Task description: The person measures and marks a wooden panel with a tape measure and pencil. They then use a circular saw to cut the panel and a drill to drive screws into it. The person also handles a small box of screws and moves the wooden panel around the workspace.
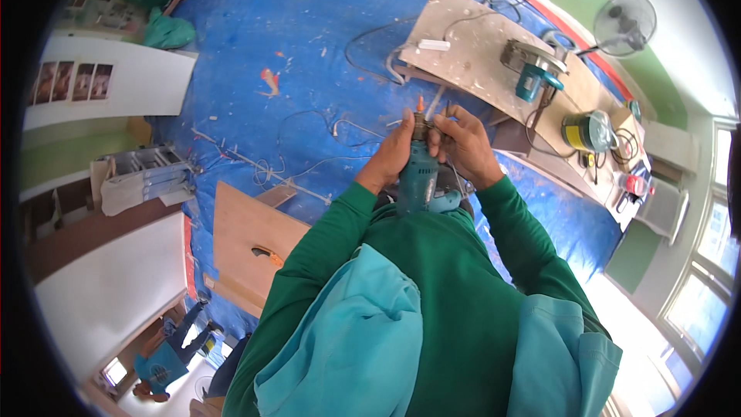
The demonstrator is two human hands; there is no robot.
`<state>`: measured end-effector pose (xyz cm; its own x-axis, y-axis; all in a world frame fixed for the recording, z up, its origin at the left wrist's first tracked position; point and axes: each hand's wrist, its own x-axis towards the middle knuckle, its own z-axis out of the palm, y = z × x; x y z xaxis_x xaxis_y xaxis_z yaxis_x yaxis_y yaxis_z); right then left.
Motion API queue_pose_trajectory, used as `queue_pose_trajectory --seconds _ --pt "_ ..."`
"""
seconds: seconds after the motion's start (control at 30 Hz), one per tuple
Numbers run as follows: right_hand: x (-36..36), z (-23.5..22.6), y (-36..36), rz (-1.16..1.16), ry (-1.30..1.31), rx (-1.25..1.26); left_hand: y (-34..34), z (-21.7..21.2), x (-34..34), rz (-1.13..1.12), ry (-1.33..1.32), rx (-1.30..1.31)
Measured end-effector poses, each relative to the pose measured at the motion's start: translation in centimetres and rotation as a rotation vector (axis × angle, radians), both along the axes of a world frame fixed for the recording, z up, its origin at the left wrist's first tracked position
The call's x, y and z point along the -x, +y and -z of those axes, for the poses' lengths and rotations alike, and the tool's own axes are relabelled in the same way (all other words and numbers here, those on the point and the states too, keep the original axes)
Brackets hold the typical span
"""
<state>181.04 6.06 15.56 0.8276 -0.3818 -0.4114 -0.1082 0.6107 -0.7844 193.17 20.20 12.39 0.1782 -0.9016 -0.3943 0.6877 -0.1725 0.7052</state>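
A teal power drill (421,177) is held upright against my chest, nose pointing away from me. My left hand (394,150) wraps around its front end near the chuck. My right hand (463,143) pinches at the chuck from the other side, fingers closed on it. A short bit with an orange tip (420,102) sticks up above the chuck. My green sleeves come in from below.
A blue tarp (309,38) covers the floor, strewn with cables and scraps. A long workbench (494,54) carries a teal circular saw (532,69) and a yellow tool (583,131). A wooden panel (247,247) lies lower left. A fan (625,23) stands far right. Another person (166,355) is lower left.
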Motion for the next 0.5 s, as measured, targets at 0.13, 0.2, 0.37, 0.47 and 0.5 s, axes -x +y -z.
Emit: queue_pose_trajectory --seconds 0.13,0.2,0.37,0.47,0.5 --pt "0.0 -0.1 0.0 0.010 0.028 0.022 -0.3 0.3 0.0 0.000 -0.096 0.004" --pt "0.0 0.0 -0.3 -0.003 0.032 0.046 -0.4 0.2 -0.3 0.012 -0.090 -0.012" --pt "-0.6 0.8 -1.8 -0.065 0.091 -0.069 -1.0 0.3 -0.5 0.036 -0.020 -0.053" --pt "-1.0 -0.2 -1.6 -0.120 0.133 0.212 -0.9 1.9 -0.8 0.054 -0.092 -0.026" --pt "-1.1 -0.5 -1.4 -0.138 0.149 0.374 -0.8 2.1 -0.7 0.036 -0.087 -0.066"
